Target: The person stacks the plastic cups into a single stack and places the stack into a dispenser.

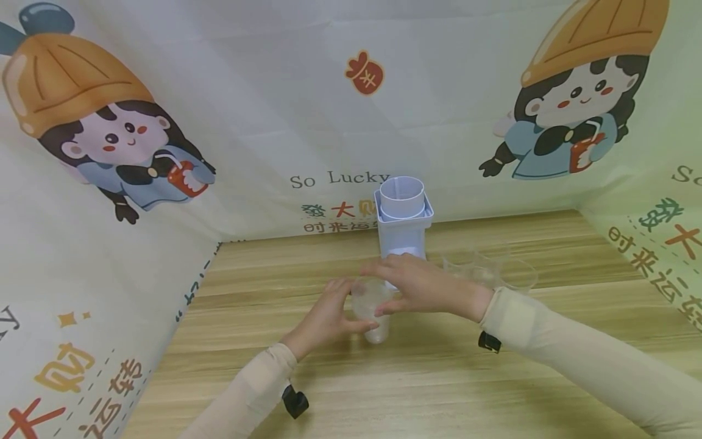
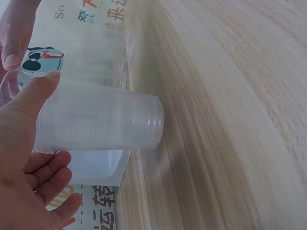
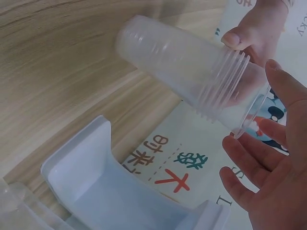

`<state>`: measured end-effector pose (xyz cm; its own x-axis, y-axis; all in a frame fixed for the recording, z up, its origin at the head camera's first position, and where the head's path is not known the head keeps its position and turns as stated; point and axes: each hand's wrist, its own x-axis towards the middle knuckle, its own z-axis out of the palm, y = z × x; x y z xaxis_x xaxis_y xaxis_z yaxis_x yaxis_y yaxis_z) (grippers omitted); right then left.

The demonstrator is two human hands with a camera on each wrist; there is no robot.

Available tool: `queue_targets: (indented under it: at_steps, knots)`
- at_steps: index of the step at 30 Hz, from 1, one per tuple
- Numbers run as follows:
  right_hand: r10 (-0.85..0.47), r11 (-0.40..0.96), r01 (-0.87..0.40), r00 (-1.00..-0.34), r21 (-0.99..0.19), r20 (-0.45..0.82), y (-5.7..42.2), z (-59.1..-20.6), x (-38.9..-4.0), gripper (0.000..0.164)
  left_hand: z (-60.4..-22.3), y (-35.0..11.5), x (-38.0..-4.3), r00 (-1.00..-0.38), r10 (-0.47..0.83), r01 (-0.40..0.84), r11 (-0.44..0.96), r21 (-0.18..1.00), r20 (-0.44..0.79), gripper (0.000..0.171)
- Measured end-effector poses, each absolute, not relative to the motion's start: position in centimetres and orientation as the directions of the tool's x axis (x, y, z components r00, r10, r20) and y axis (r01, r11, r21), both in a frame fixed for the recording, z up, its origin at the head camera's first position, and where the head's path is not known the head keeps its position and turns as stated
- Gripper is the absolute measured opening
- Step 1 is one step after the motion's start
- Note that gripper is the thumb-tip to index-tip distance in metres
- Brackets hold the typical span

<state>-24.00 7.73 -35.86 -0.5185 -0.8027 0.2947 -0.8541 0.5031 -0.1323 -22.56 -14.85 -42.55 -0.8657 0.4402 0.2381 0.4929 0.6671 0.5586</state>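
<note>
A stack of clear plastic cups [image 1: 375, 320] stands near the middle of the table, several rims showing close together in the right wrist view. My left hand [image 1: 323, 320] holds the stack around its upper part, thumb [image 2: 41, 88] on the near side. Across from it, my right hand [image 1: 425, 283] holds the rim of the top cup [image 3: 256, 103] between thumb and fingers. That top cup sits partly raised out of the stack. Whether the stack's base touches the wood cannot be told.
Behind the hands stands a pale blue-white plastic holder [image 1: 403, 228] with a round tube at its top. More clear cups [image 1: 485, 271] stand to its right, partly behind my right wrist. Printed cloth [image 1: 263, 134] walls the wooden table [image 1: 384, 390] at the back and sides.
</note>
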Motion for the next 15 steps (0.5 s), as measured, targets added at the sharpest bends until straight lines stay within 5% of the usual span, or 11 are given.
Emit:
queue_targets:
  at_steps: [15]
  knots:
    - [-0.809, 0.497, -0.863, -0.499, -0.091, 0.310, 7.64, -36.84, -24.21, 0.068, -42.64, -14.80, -22.49, -0.877, 0.428, 0.472, 0.681, 0.560, 0.218, 0.067]
